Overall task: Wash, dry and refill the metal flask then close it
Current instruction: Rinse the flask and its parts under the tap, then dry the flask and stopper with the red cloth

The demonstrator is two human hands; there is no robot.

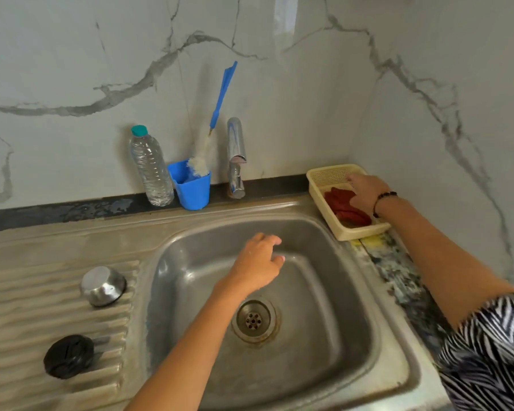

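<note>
1. Head view: the left hand [257, 262] is hovering over the basin of the steel sink [353, 292], fingers loosely bent and slightly apart, gripping nothing; the drain [253, 318] is lying just below its wrist.
2. The right hand [365, 192] is reaching into the cream plastic basket [328, 173], which is sitting past the sink's right rim. Its fingers are lying on the one red cloth [343, 207] in that basket; I cannot tell whether they are pinching it or only touching it. A dark bead bracelet [383, 200] is circling that wrist.
3. Left of the left hand, on the ribbed drainboard [18, 307], one steel flask [103, 286] is standing upside down, its base facing up; what is inside cannot be seen.
4. Nearer the camera on the same drainboard, one black lid [69, 355] is lying apart from the flask.
5. Beyond the left hand, by the wall, one blue cup [192, 189] is holding one bottle brush [204, 155] with a blue handle.
6. Touching that cup's left side, one clear plastic bottle [150, 167] with a teal cap is standing upright, filled with water nearly to the neck.
7. One chrome tap [236, 155] is standing just right of the cup.
</note>
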